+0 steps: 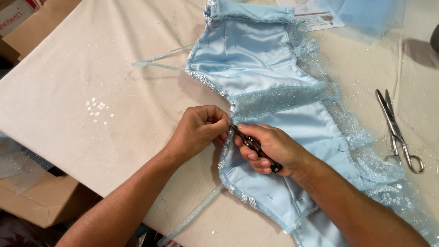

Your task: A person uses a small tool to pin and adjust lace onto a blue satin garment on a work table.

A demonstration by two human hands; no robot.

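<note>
The pale blue satin dress piece (270,82) lies lining-up across the table (91,82), its lace edge pinched shut in the left hand (199,130) just at 9 o'clock of the right hand (274,148), which is closed around small dark snips (256,148). The cloth looks light, soft and slippery – best gripped at the stitched edge, not the frail netting. Big steel scissors (397,132) lie well apart at 3 o'clock – loose sequins (98,110) at 9

The left hand (199,129) pinched the lace edge of a pale blue satin garment (256,59). The right hand (274,148) held small dark snips (254,146) against it on the worktop (91,68).
</note>
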